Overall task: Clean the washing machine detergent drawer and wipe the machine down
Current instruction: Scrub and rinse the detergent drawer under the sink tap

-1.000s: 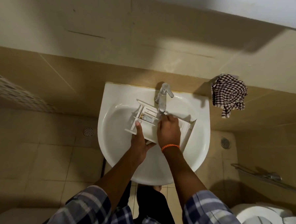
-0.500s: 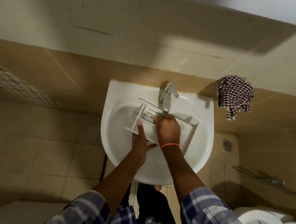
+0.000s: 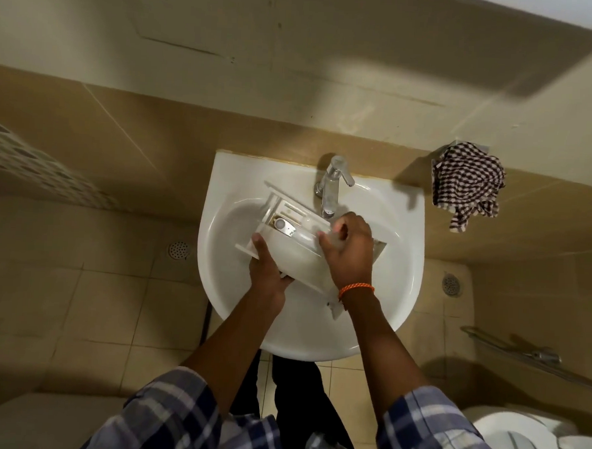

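Observation:
The white detergent drawer [image 3: 296, 248] lies tilted inside the white sink [image 3: 397, 288], just below the chrome tap [image 3: 330, 188]. My left hand [image 3: 268, 271] grips the drawer's near left side, thumb laid over its top edge. My right hand [image 3: 349, 251], with an orange band at the wrist, has its fingers curled over the drawer's right part under the spout, on what looks like a clear plastic piece. A small compartment with a pale cap shows at the drawer's far end. The washing machine is out of view.
A checked cloth [image 3: 466, 185] hangs on the wall right of the sink. A toilet [image 3: 523, 442] stands at the lower right below a metal rail [image 3: 534, 360]. Two floor drains [image 3: 178, 250] [image 3: 452, 284] flank the sink.
My right hand has slid right along the drawer toward the spout, uncovering the small compartment. The drawer has turned slightly in my left hand's grip.

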`<state>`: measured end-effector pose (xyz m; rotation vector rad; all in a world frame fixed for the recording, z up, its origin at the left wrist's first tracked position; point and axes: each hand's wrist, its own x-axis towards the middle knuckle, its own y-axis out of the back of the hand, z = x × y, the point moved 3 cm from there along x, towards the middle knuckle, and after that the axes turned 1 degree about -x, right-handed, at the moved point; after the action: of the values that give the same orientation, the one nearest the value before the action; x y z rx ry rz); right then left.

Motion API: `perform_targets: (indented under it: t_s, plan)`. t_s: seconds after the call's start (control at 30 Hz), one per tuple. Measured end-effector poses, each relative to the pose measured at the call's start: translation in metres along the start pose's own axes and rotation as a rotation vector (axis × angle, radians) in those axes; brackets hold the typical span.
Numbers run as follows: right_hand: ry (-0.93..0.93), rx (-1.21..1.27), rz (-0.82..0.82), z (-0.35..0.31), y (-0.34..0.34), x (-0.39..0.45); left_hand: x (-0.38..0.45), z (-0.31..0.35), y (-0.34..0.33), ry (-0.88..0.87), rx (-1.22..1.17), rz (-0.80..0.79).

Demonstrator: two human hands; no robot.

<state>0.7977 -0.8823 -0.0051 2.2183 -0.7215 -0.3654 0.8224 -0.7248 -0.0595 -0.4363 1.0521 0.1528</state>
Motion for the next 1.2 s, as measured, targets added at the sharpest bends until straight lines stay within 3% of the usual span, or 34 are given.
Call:
perform_targets:
  t_s: [0.1, 0.2, 0.27, 0.33, 0.5, 0.63, 0.73, 0.87, 1.0, 1.2]
  plan:
    - [0.025, -0.228, 0.038, 0.007, 0.003, 0.004, 0.003, -0.002, 0.003, -0.003, -0.094, 0.001]
    - [0.131, -0.585, -0.075, -0.002, -0.007, 0.008, 0.007, -0.005, 0.002, -0.007, -0.159, 0.003]
    - [0.071, -0.699, -0.144, -0.013, -0.017, 0.012, 0.010, -0.011, -0.003, 0.003, -0.163, 0.015]
    - [0.006, -0.686, -0.183, -0.018, -0.021, 0.013, 0.013, -0.020, -0.005, 0.016, -0.169, 0.022]
    - [0.205, -0.640, -0.264, -0.004, 0.011, 0.018, 0.016, -0.028, -0.006, 0.037, -0.189, 0.029]
    - [0.197, -0.646, -0.439, -0.001, 0.029, 0.033, 0.020, -0.029, -0.013, 0.056, -0.145, -0.040]
    - [0.237, -0.636, -0.382, -0.004, 0.034, 0.032, 0.023, -0.021, -0.018, 0.091, 0.000, -0.083]
    - [0.355, -0.646, -0.211, -0.002, 0.030, 0.009, 0.024, 0.002, -0.002, 0.036, 0.185, 0.108]
    - [0.463, -0.649, -0.053, -0.001, 0.029, -0.017, 0.012, 0.030, 0.009, 0.185, 0.112, -0.147]
    - [0.593, -0.760, -0.105, 0.006, 0.023, -0.040, -0.004, 0.072, 0.008, 0.295, 0.239, -0.450]
